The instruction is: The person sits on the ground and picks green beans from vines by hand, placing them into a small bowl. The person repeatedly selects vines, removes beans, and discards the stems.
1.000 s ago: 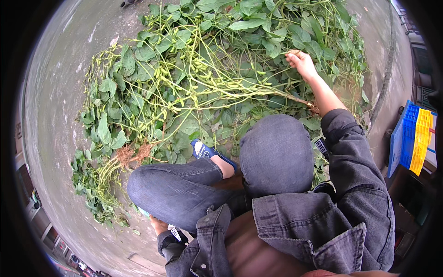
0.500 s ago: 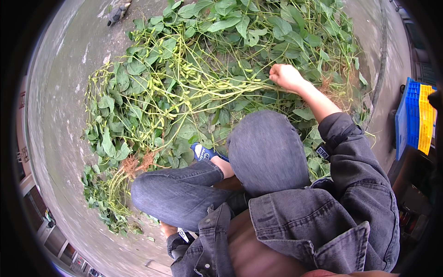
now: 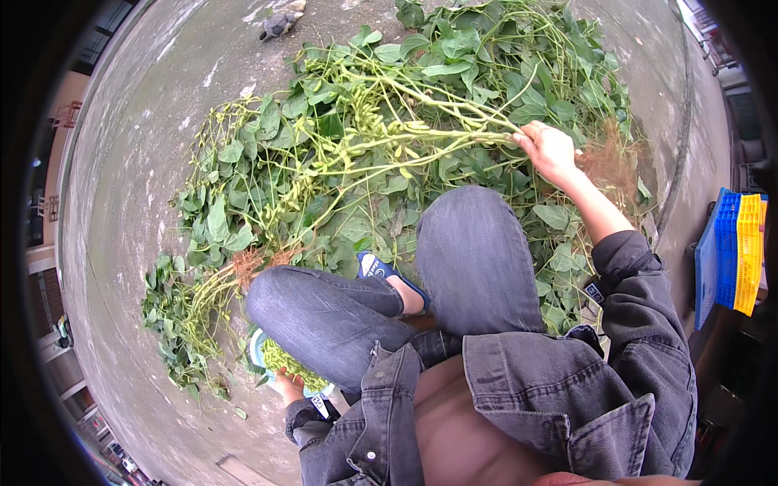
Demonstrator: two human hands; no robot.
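My right hand is closed round the stems of an uprooted bean plant, held across the heap. Its stems stretch left from my fist, with clusters of plump green pods among them. Brown roots show to the right of that hand. At the lower left, my left hand is at the rim of a light blue basin, its fingers bent over the edge. Loose green pods fill the basin. My bent leg hides part of it.
A broad heap of leafy bean plants covers the concrete ground before me. A smaller bunch lies at the left. Blue and yellow plastic crates stand at the right. A grey object lies at the far left.
My right hand has lifted the bean stems and drawn them to the right. The basin of pods has come out from behind my leg, with my left hand at its rim. The view has shifted slightly.
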